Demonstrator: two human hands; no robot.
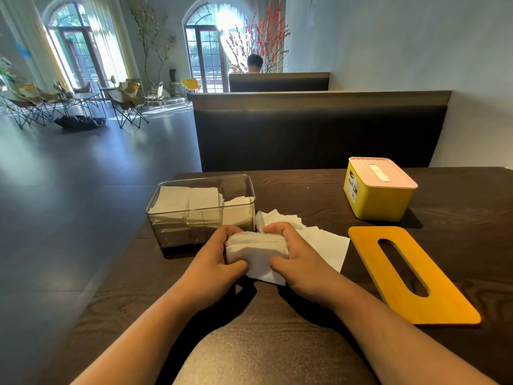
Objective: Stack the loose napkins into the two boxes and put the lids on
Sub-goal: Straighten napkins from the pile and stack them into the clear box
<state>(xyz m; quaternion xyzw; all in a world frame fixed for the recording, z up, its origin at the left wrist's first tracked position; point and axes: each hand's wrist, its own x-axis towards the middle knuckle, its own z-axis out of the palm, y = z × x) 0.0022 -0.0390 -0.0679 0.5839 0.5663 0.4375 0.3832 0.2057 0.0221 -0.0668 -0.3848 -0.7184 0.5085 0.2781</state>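
Note:
A stack of white napkins (256,252) is squeezed between my left hand (213,259) and my right hand (299,259), just above the dark table. Right behind it stands a clear plastic box (172,232) without a lid, holding piles of napkins. More loose napkins (324,243) lie spread on the table under and to the right of my right hand. A wooden lid with an oval slot (444,298) lies flat at the right. A yellow box (380,201) with its pinkish slotted lid on stands at the far right.
The dark wooden table (305,190) ends at its left edge beside the clear box, with open floor beyond. A dark booth backrest (319,134) rises behind the table. A person sits in a farther booth; folding chairs stand far left.

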